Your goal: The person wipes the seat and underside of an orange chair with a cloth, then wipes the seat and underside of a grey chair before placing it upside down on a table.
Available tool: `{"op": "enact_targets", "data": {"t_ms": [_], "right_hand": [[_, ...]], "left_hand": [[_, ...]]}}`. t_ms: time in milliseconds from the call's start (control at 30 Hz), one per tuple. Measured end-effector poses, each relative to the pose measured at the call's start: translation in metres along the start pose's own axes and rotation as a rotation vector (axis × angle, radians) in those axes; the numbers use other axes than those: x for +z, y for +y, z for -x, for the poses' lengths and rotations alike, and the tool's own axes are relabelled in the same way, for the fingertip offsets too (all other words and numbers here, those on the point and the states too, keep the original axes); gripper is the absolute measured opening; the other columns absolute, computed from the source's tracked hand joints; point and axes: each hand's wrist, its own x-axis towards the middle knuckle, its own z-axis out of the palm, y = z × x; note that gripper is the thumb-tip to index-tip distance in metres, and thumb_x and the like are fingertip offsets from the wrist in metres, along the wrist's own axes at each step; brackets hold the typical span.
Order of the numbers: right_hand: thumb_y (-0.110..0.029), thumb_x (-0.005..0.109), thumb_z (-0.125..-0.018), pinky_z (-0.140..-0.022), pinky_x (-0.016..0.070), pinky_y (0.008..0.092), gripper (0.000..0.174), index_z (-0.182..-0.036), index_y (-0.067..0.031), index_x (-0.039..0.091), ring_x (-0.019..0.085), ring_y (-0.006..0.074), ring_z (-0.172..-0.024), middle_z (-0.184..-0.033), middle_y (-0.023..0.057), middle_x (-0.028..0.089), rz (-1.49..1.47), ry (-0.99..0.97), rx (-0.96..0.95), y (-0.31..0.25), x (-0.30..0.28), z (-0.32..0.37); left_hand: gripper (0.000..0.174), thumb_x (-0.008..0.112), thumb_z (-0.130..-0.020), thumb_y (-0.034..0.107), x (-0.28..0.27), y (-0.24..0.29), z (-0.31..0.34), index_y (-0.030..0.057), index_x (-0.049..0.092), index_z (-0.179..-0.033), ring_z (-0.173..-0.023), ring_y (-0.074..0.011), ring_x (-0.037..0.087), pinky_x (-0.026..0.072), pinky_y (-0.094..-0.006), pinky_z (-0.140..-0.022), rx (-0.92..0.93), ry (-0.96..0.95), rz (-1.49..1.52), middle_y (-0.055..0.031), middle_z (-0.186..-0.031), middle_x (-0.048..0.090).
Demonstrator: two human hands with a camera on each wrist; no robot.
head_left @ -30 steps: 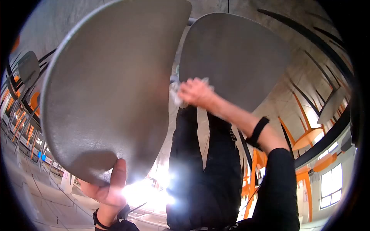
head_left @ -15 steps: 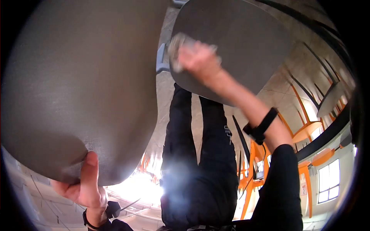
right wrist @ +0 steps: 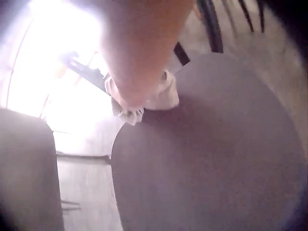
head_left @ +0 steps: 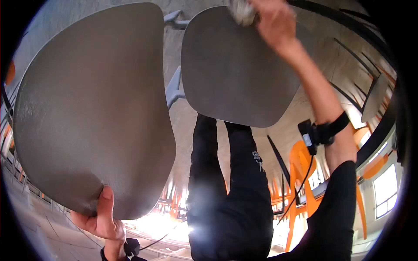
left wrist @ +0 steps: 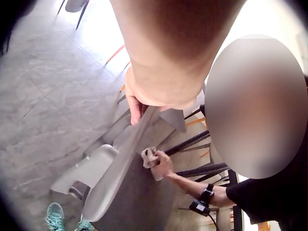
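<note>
A grey chair fills much of the head view, its broad backrest (head_left: 96, 100) on the left and its rounded seat (head_left: 235, 65) on the right. My left hand (head_left: 102, 219) grips the backrest's edge, thumb on the near face and the other fingers mostly hidden behind. Up at the far edge of the seat, my right hand (head_left: 276, 24) holds a crumpled whitish cloth (head_left: 242, 12). In the right wrist view the cloth (right wrist: 166, 94) lies against the seat's rim, bunched under the hand.
Grey brackets (head_left: 174, 89) join backrest and seat. An orange chair (head_left: 300, 174) and dark chair legs stand to the right. The person's legs (head_left: 230, 174) are close to the seat's near edge. Teal shoes (left wrist: 55, 216) show on the floor in the left wrist view.
My right hand has carried the cloth from the seat's inner near corner across to its far edge. The left hand keeps its grip on the backrest, which has shifted left in view.
</note>
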Motion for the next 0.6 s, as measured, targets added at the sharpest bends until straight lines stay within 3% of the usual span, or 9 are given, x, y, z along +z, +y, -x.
{"op": "enact_targets", "data": {"t_ms": [33,100,167,200,300,367,467,533,600], "right_hand": [[-0.005,0.054,-0.079,-0.07,0.0508,0.0419,0.017,-0.09,-0.0108,0.065,0.061,0.0338,-0.083,-0.093,0.0074,0.064,0.079,0.009,0.116,0.009,-0.013,-0.024],[-0.005,0.054,-0.078,-0.071,0.0504,0.0407,0.017,-0.088,-0.0112,0.065,0.06,0.0319,-0.085,-0.097,0.0039,0.066,-0.025,0.058,0.162,0.016,-0.012,-0.021],[-0.004,0.055,-0.076,-0.073,0.0502,0.0394,0.017,-0.088,-0.0115,0.065,0.059,0.0289,-0.089,-0.099,0.0023,0.066,0.01,0.012,-0.024,0.004,-0.005,0.001],[-0.003,0.057,-0.073,-0.073,0.0503,0.0387,0.019,-0.088,-0.0107,0.065,0.058,0.0267,-0.092,-0.101,0.0015,0.065,0.017,0.128,-0.001,-0.008,0.002,0.013],[-0.002,0.059,-0.072,-0.074,0.0501,0.0397,0.018,-0.088,-0.0092,0.065,0.058,0.0269,-0.091,-0.103,0.0017,0.064,-0.056,0.134,0.125,-0.019,0.005,0.024],[-0.002,0.059,-0.071,-0.074,0.0497,0.0401,0.017,-0.086,-0.0085,0.064,0.059,0.0297,-0.088,-0.1,0.0056,0.065,-0.108,0.099,0.064,-0.016,0.003,0.033],[-0.009,0.059,-0.074,-0.076,0.0509,0.0414,0.014,-0.087,-0.0118,0.065,0.062,0.0313,-0.087,-0.103,0.0065,0.067,-0.247,-0.051,-0.123,-0.03,0.015,0.091],[-0.017,0.062,-0.075,-0.075,0.0509,0.0429,0.01,-0.084,-0.0136,0.064,0.062,0.0296,-0.086,-0.103,0.0049,0.067,-0.36,-0.265,-0.25,-0.076,0.005,0.154],[-0.018,0.063,-0.073,-0.066,0.0491,0.0391,0.007,-0.076,-0.0139,0.059,0.056,0.0222,-0.073,-0.093,0.0025,0.06,-0.602,-0.314,-0.305,-0.118,0.016,0.231]], "left_hand": [[0.02,0.067,-0.088,0.012,0.0,-0.001,0.0,-0.0011,0.067,-0.103,-0.113,-0.0406,0.056,0.0563,-0.0419,-0.087,0.02,0.0,0.01,-0.0205,-0.13,0.044],[0.016,0.064,-0.089,0.009,-0.001,0.002,-0.005,-0.0018,0.068,-0.102,-0.114,-0.0406,0.055,0.0558,-0.0426,-0.088,0.043,-0.034,0.011,-0.0202,-0.131,0.043],[0.015,0.063,-0.09,0.006,-0.002,0.001,-0.009,-0.002,0.068,-0.101,-0.114,-0.0403,0.055,0.0554,-0.0432,-0.089,0.084,-0.061,0.006,-0.0203,-0.131,0.043],[0.015,0.063,-0.09,0.006,-0.002,0.002,-0.007,-0.0021,0.068,-0.101,-0.115,-0.0401,0.055,0.0551,-0.0434,-0.089,0.071,-0.051,0.015,-0.0203,-0.132,0.043],[0.018,0.065,-0.088,0.007,-0.002,0.006,-0.003,-0.0025,0.068,-0.103,-0.115,-0.0394,0.054,0.0543,-0.0438,-0.09,0.007,-0.007,0.048,-0.0202,-0.132,0.043],[0.021,0.066,-0.088,0.01,-0.003,0.007,-0.002,-0.0024,0.068,-0.104,-0.115,-0.0388,0.055,0.0536,-0.0439,-0.091,0.018,0.01,0.022,-0.0197,-0.132,0.043],[0.023,0.067,-0.087,0.01,0.006,0.026,-0.005,-0.0028,0.068,-0.106,-0.114,-0.0365,0.055,0.052,-0.0419,-0.093,-0.178,0.08,0.094,-0.0184,-0.13,0.044],[0.023,0.066,-0.087,0.009,0.003,0.022,0.0,-0.0035,0.068,-0.107,-0.115,-0.0345,0.055,0.0506,-0.0399,-0.094,-0.193,0.07,0.062,-0.0174,-0.13,0.044],[0.024,0.065,-0.087,0.007,-0.006,0.0,0.012,-0.0043,0.067,-0.108,-0.116,-0.0326,0.054,0.0493,-0.0381,-0.094,-0.119,0.037,-0.028,-0.0168,-0.131,0.043]]}}
